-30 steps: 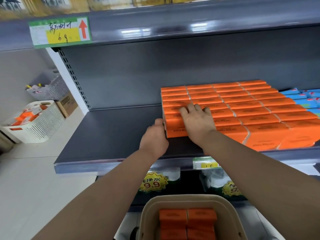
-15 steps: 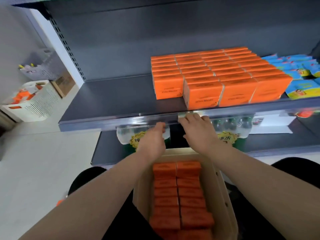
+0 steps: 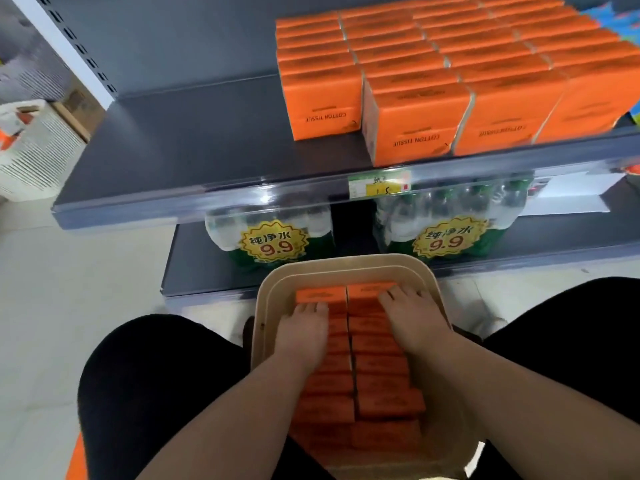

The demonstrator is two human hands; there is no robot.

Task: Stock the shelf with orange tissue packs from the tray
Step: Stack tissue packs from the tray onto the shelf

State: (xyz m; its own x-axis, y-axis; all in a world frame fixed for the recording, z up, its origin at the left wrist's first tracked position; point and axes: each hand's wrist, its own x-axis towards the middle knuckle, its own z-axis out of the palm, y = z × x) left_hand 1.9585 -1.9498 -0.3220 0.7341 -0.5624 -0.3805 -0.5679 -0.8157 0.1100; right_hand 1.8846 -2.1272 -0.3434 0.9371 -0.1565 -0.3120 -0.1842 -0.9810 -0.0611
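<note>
A beige tray [image 3: 343, 263] sits low between my knees, filled with two rows of orange tissue packs [image 3: 381, 403]. My left hand [image 3: 304, 329] lies flat on the left row near the tray's far end. My right hand [image 3: 412, 315] lies flat on the right row, fingers spread over the farthest packs. Neither hand is closed around a pack. Above, the dark grey shelf [image 3: 190, 140] carries a block of stocked orange tissue packs [image 3: 450, 64] on its right part, stacked two high.
Shrink-wrapped water bottles [image 3: 273, 237] with 9.9 stickers stand on the lower shelf just behind the tray. A price label [image 3: 379, 183] sits on the shelf's front edge. A white basket [image 3: 31, 150] stands on the floor at the left. Blue packs [image 3: 623, 15] lie at the far right.
Both hands left the stocked packs on the shelf, dropped past the shelf edge and now rest on the packs in the tray. The view has tilted downward.
</note>
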